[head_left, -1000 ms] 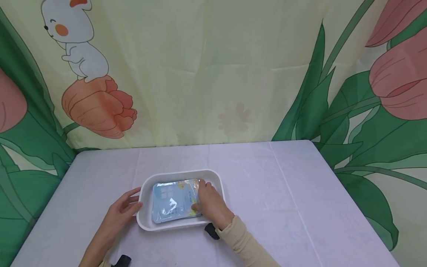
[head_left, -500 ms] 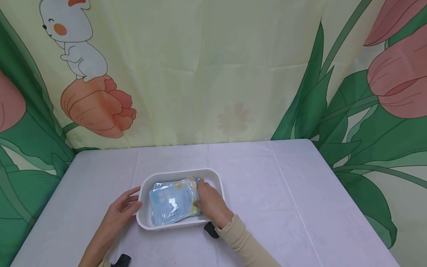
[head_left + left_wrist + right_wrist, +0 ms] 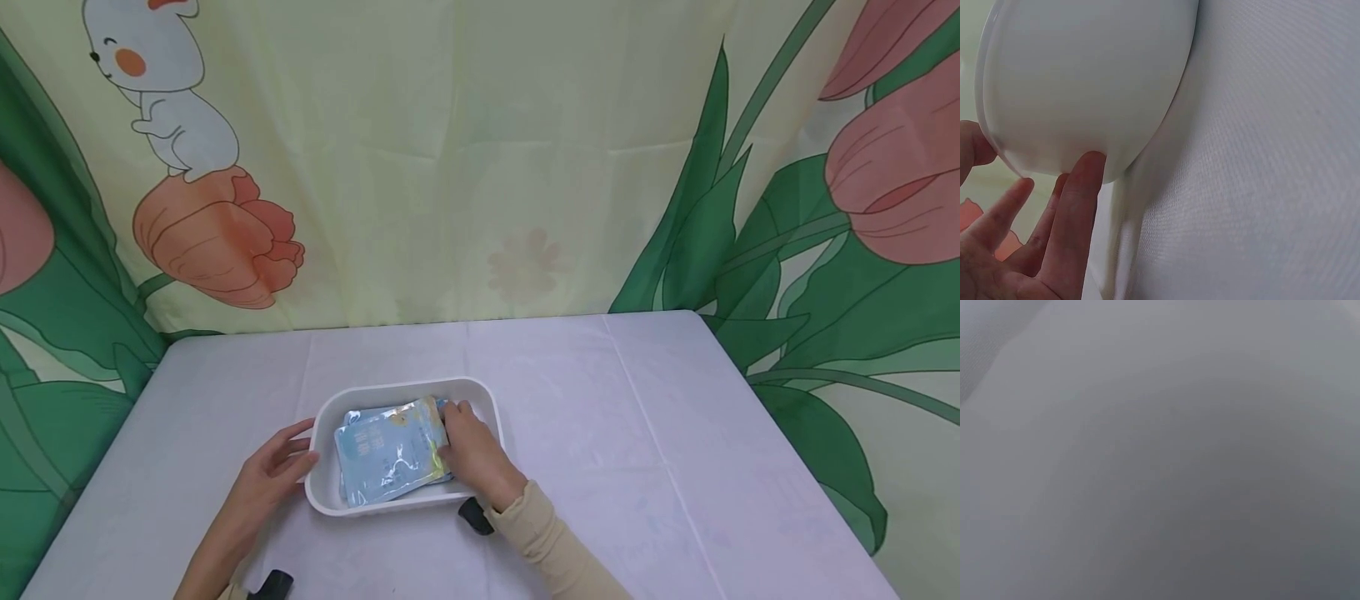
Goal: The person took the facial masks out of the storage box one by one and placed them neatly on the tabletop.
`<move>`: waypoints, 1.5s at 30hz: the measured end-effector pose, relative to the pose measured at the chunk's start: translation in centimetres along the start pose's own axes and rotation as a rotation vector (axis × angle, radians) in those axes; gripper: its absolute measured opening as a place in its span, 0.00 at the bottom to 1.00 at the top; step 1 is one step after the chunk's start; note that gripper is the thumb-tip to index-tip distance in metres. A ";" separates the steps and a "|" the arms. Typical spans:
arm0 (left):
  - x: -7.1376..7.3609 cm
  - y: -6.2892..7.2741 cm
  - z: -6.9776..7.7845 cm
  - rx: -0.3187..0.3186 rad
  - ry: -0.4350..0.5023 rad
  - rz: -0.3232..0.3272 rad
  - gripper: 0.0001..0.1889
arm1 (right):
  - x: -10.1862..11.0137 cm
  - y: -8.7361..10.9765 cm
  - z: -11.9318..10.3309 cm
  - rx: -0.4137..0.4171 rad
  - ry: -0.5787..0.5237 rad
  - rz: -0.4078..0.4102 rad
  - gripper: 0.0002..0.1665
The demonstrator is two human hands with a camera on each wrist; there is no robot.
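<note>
A white tray (image 3: 324,492) with rounded corners stands on the table. In it lies a flat, glossy light-blue packet (image 3: 384,458) with yellow print at its right end. Beneath, and slightly askew to it, a second light-blue packet (image 3: 360,414) shows at the upper left edge. My right hand (image 3: 480,454) reaches over the tray's right side and pinches the right end of the upper packet; the fingertips are partly hidden. At the tray's left end, my left hand (image 3: 273,467) rests its fairly straight fingers (image 3: 1075,219) against the outer wall, thumb near the rim.
A white cloth covers the table (image 3: 600,467). Behind hangs a curtain (image 3: 420,167) printed with a rabbit and tulips. Dark devices sit at both wrists, the right one (image 3: 476,517) close to the tray's front edge. The right wrist view is a blurred whitish surface.
The upper packet has shifted a little left and turned askew, uncovering edges of the packet below. My right hand has stayed at its right end; my left hand has hardly moved.
</note>
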State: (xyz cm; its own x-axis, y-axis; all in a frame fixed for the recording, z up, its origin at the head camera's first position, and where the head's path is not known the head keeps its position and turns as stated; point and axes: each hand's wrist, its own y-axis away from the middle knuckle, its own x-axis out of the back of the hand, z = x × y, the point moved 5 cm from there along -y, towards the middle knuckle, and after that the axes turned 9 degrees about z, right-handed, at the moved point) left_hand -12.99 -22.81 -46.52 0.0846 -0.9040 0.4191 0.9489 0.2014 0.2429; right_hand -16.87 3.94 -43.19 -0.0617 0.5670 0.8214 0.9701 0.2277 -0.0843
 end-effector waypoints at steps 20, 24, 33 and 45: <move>0.2 0.0 -0.3 0.069 0.008 -0.012 0.40 | 0.5 -0.3 -0.3 0.122 -0.152 0.012 0.20; 0.3 0.0 -0.3 0.058 0.020 -0.004 0.39 | 0.7 -0.3 -0.4 0.099 -0.189 -0.013 0.23; 0.3 0.4 -0.1 0.090 0.034 0.021 0.37 | 1.2 -0.3 -0.4 0.101 -0.235 -0.022 0.25; 0.4 0.0 -0.6 0.095 0.075 -0.044 0.39 | 1.8 -0.4 -0.1 0.111 -0.283 -0.038 0.23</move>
State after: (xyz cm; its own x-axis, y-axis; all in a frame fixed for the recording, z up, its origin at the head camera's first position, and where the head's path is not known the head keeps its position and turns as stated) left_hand -12.80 -23.35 -46.88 0.0697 -0.9377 0.3404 0.9195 0.1927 0.3425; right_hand -17.31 4.80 -41.66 -0.1756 0.7509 0.6366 0.9351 0.3294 -0.1306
